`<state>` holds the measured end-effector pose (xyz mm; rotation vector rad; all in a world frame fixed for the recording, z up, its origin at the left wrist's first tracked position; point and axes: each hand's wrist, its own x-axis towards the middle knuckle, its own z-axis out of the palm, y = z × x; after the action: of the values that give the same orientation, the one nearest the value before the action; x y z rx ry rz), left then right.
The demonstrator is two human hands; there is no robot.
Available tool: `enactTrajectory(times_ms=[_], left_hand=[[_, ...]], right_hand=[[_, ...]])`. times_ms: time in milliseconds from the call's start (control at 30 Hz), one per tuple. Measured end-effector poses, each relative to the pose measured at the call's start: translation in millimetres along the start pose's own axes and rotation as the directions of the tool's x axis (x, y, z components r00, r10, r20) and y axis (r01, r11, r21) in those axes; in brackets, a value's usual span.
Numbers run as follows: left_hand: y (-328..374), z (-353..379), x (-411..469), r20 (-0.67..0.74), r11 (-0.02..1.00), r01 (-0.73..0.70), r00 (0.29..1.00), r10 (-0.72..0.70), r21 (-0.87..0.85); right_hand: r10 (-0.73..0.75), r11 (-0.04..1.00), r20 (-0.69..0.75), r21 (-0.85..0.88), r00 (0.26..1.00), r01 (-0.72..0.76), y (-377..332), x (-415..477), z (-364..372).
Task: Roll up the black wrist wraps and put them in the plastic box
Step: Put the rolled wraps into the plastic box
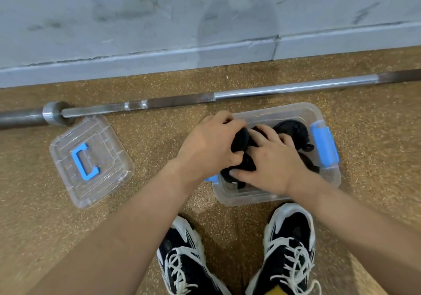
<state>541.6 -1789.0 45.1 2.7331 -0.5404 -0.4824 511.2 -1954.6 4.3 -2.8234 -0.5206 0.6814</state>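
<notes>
While one lid (107,158) lies aside, left hand (209,142) and right hand (273,165) grip one black wrap (240,141) over one plastic box (273,198).

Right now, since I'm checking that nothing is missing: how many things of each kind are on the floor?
Barbell: 1
Plastic box: 1
Lid: 1
Shoes: 2
Wrist wraps: bundled under the hands, cannot count
Total: 5, wraps aside
</notes>
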Motion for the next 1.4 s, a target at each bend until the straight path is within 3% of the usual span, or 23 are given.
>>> enactTrajectory(times_ms=[100, 200, 333, 533, 667, 733, 833, 900, 1000, 1100, 1267, 1400], left_hand=[[-2, -10, 10, 0.048, 0.994, 0.085, 0.995, -0.082, -0.068], [3, -14, 17, 0.076, 0.995, 0.093, 0.993, -0.091, -0.019], [5, -6, 14, 0.057, 0.997, 0.078, 0.995, -0.079, 0.022], [19, 11, 13, 0.074, 0.957, -0.027, 0.997, 0.006, 0.29], [18, 21, 11, 0.046, 0.942, -0.023, 0.999, 0.008, 0.334], [14, 26, 11, 0.024, 0.935, -0.003, 1.0, -0.006, 0.355], [11, 40, 11, 0.044, 0.932, -0.03, 0.999, 0.015, 0.36], [5, 52, 14, 0.073, 0.946, -0.06, 0.997, 0.038, 0.318], [-3, 56, 17, 0.068, 0.982, -0.068, 0.996, 0.057, 0.176], [8, 52, 1, -0.013, 0.997, -0.018, 1.0, 0.019, 0.076], [9, 66, -24, 0.016, 0.925, -0.047, 0.999, 0.044, 0.377], [16, 53, -12, 0.067, 0.945, -0.038, 0.998, 0.017, 0.325]], right_hand=[[0.118, 0.992, -0.068, 0.062, 0.991, -0.114, -15, -4, 20], [0.163, 0.975, -0.094, 0.168, 0.982, -0.146, -18, -3, 24], [0.106, 0.985, -0.03, 0.141, 0.994, -0.1, -10, -3, 16], [0.014, 0.993, 0.08, 0.117, 0.997, -0.023, 0, -9, 9], [-0.03, 0.991, 0.112, 0.13, 0.993, 0.015, 6, -4, 3], [-0.032, 0.981, 0.055, 0.191, 0.998, 0.021, 8, -4, 4], [0.014, 0.964, -0.167, 0.264, 0.986, 0.031, 11, -5, 3], [-0.006, 0.983, -0.247, 0.176, 0.969, 0.051, 15, -4, 4], [-0.069, 0.997, -0.229, 0.012, 0.971, 0.073, 20, 0, 8], [-0.095, 0.995, -0.232, -0.029, 0.968, 0.091, 25, 5, 16], [-0.115, 0.992, -0.207, -0.077, 0.972, 0.101, 29, 7, 24], [-0.089, 0.991, -0.147, -0.115, 0.985, 0.072, 21, 6, 14]])
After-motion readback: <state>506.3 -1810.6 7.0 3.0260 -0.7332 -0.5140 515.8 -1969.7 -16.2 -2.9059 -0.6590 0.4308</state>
